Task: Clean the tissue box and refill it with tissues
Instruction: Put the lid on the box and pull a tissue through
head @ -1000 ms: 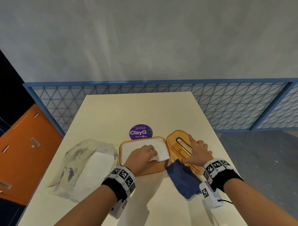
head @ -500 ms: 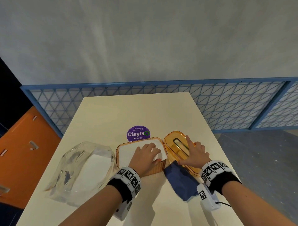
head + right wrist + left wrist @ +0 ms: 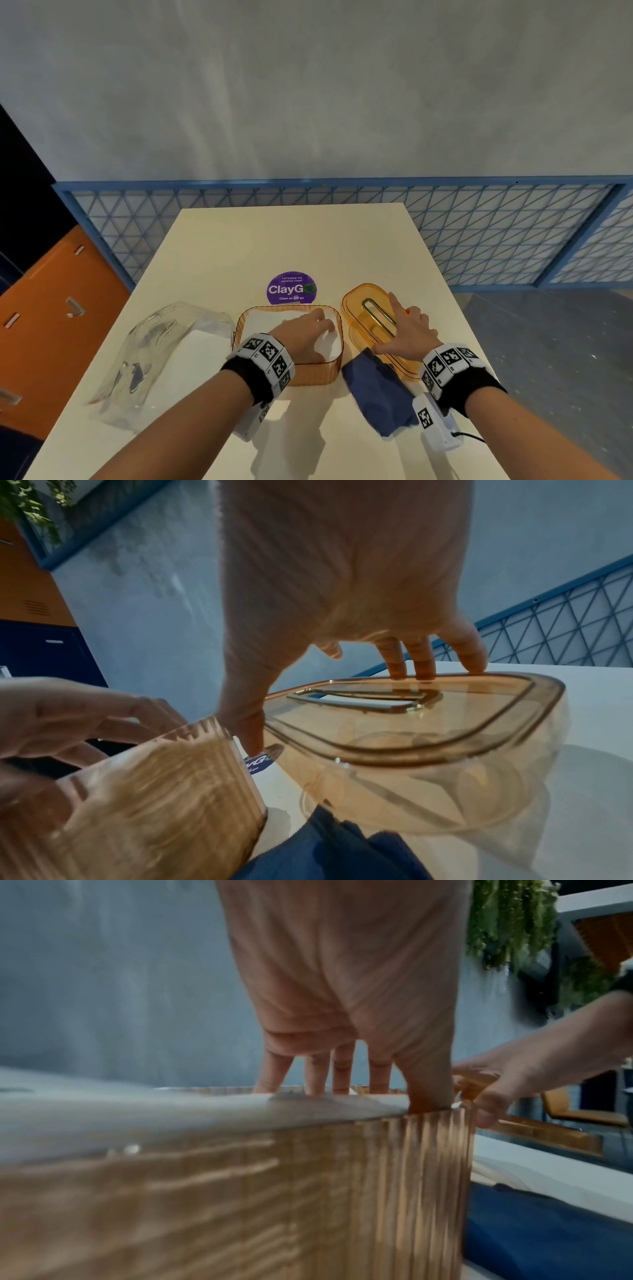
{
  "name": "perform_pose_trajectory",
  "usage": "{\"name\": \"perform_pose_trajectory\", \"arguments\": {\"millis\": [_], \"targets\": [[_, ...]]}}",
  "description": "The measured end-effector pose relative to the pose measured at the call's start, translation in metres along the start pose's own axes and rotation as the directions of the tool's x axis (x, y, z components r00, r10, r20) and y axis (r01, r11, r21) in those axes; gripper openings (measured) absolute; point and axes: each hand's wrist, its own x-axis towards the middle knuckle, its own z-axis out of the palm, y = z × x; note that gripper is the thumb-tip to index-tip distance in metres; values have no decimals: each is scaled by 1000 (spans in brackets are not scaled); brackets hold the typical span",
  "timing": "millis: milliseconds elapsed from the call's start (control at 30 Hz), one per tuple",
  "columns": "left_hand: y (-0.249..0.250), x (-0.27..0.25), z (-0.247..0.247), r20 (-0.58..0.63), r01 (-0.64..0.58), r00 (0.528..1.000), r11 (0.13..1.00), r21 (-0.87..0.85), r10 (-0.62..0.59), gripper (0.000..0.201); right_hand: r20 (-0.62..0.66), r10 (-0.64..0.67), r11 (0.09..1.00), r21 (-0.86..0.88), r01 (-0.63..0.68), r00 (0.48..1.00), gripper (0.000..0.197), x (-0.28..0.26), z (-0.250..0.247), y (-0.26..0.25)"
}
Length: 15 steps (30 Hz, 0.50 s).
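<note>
Pressing tissues (image 3: 274, 320) under left fingers (image 3: 322, 317); spread right fingers (image 3: 394, 305) rest on lid (image 3: 359, 308).

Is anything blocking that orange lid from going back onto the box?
Yes: the left hand presses the tissues inside the open box, over its opening. The right hand already rests on the lid beside it.

A round purple sticker (image 3: 291, 288) on the table (image 3: 308, 240), at twelve o'clock from the open tissue box (image 3: 315, 375), reads "ClayGo", "Clean as you go" beneath. Small print on the clear plastic bag (image 3: 164, 342) at nine o'clock is illegible.
</note>
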Motion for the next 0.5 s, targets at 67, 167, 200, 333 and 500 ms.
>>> {"name": "perform_pose_trajectory", "arguments": {"millis": [67, 167, 200, 333, 500], "targets": [[-2, -3, 2, -42, -10, 999, 998, -58, 8, 51, -1, -5, 1000, 0, 5, 1000, 123, 2, 0, 0], [-6, -9, 8, -86, -34, 996, 993, -109, 24, 44, 2, -14, 1000, -4, 14, 1000, 124, 3, 0, 2], [-8, -12, 10, -84, -33, 996, 994, -106, 24, 45, 3, -18, 1000, -4, 18, 1000, 124, 4, 0, 2], [-22, -26, 15, -156, -72, 985, 997, -10, 70, 45, 6, -33, 999, -8, 33, 999, 123, 5, -1, 4], [-44, -45, 17, -190, -55, 980, 998, -13, 51, 41, 23, -19, 1000, -19, 19, 1000, 122, 4, 3, 6]]}}
